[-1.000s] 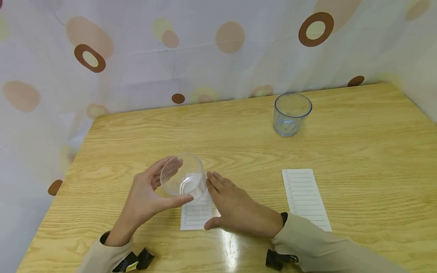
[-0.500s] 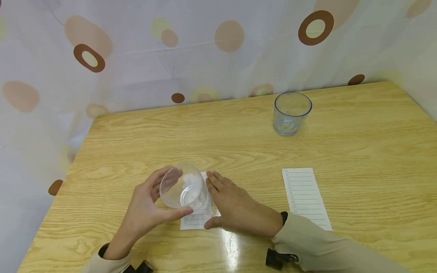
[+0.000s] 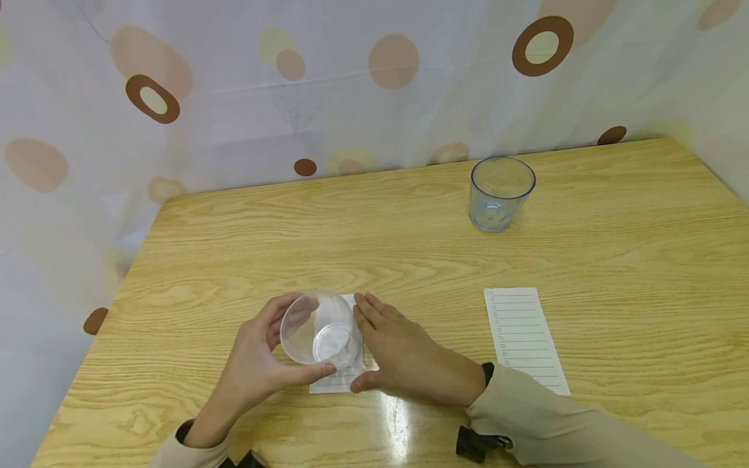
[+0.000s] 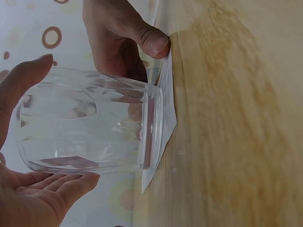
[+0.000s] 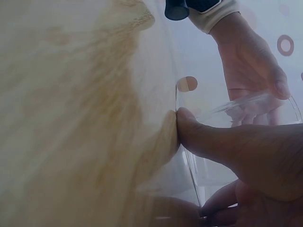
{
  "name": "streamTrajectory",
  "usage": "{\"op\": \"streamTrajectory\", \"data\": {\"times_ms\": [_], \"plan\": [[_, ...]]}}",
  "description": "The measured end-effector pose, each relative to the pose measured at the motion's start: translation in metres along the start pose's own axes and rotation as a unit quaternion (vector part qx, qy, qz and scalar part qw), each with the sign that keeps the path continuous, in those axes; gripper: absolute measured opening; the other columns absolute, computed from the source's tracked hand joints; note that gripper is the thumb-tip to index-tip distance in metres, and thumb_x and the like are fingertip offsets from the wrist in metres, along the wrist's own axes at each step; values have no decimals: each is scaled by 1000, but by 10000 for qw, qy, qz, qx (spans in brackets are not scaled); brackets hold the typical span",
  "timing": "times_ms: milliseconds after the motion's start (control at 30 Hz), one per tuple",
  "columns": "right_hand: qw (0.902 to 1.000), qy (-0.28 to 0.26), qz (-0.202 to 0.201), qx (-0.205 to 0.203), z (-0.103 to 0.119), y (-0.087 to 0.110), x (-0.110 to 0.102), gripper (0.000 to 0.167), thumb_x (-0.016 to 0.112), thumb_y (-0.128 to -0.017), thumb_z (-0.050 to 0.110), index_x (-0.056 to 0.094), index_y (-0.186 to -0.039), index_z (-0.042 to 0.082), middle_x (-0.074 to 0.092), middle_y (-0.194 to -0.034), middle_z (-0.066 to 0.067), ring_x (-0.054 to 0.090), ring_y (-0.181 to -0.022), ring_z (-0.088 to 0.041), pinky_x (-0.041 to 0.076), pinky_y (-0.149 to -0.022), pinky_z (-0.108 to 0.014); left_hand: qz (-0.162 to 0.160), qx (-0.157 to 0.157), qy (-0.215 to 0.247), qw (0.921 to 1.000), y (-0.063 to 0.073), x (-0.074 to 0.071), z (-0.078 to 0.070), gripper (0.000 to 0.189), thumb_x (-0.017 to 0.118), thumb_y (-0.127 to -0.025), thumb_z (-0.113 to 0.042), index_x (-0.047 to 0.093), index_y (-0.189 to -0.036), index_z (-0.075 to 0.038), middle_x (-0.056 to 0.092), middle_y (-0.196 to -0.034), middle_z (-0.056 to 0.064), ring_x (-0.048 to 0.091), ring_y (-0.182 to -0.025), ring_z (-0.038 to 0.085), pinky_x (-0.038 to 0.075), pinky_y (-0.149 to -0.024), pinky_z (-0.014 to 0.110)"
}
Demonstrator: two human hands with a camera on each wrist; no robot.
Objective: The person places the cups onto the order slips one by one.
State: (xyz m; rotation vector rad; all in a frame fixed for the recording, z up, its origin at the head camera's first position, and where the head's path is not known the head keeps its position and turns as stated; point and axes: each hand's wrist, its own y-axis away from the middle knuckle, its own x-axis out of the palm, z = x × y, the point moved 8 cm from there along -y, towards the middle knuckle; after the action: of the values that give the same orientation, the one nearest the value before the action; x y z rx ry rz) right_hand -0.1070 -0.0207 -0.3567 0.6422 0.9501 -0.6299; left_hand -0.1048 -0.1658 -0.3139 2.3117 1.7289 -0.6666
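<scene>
My left hand (image 3: 257, 357) holds a clear drinking glass (image 3: 330, 343) from its left side, thumb in front and fingers behind. The glass tilts a little in the head view, and its base overlaps a lined checklist sheet (image 3: 339, 385). From the left wrist, the base of the glass (image 4: 151, 127) appears right at the paper (image 4: 166, 101). Along the sheet's right edge, my right hand (image 3: 400, 354) rests low on the table with fingers straight and thumb spread. Its fingertips are close beside the glass.
A second clear glass with a blue rim (image 3: 497, 201) stands at the back right of the wooden table (image 3: 234, 240). Another lined checklist sheet (image 3: 526, 338) lies to the right, partly under the right sleeve (image 3: 544, 416). A patterned curtain (image 3: 339, 117) hangs behind.
My left hand has lowered the glass toward the near side, over the left sheet, and shifted it slightly right at the end. The right hand has stayed still.
</scene>
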Motion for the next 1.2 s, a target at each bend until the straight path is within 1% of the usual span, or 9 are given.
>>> {"op": "streamTrajectory", "data": {"times_ms": [167, 467, 733, 1200], "plan": [[10000, 28, 11, 14, 0, 0, 0, 104, 73, -78, 54, 27, -148, -8, 12, -159, -19, 9, -147, -30, 16, -117, -42, -46, -20, -145, 9999, 0, 0, 1, 83, 91, -64, -11, 47, -133, 2, 58, -127, 15, 58, -115, 34, 49, -93, 44], [10000, 90, 2, -22, 1, 0, -1, 106, 74, -77, 54, 26, -148, -9, 13, -158, -20, 10, -147, -31, 17, -117, -43, -139, -69, -207, 9997, 0, 3, 1, 83, 91, -64, -15, 48, -133, -2, 59, -126, 12, 59, -114, 29, 49, -93, 44], [10000, 85, -43, -25, 1, -1, -1, 107, 75, -76, 54, 26, -147, -9, 14, -158, -20, 11, -146, -31, 17, -117, -42, -128, 129, -232, 9996, 0, 4, 0, 81, 91, -64, -15, 49, -133, -5, 59, -129, 11, 57, -119, 28, 48, -95, 42], [10000, 72, -14, -4, 0, -2, 0, 106, 74, -77, 54, 26, -148, -9, 13, -158, -19, 10, -147, -31, 16, -117, -43, -126, 69, -352, 9993, -1, 4, 1, 81, 91, -65, -17, 48, -133, -5, 60, -126, 10, 58, -116, 27, 50, -93, 42]]}}
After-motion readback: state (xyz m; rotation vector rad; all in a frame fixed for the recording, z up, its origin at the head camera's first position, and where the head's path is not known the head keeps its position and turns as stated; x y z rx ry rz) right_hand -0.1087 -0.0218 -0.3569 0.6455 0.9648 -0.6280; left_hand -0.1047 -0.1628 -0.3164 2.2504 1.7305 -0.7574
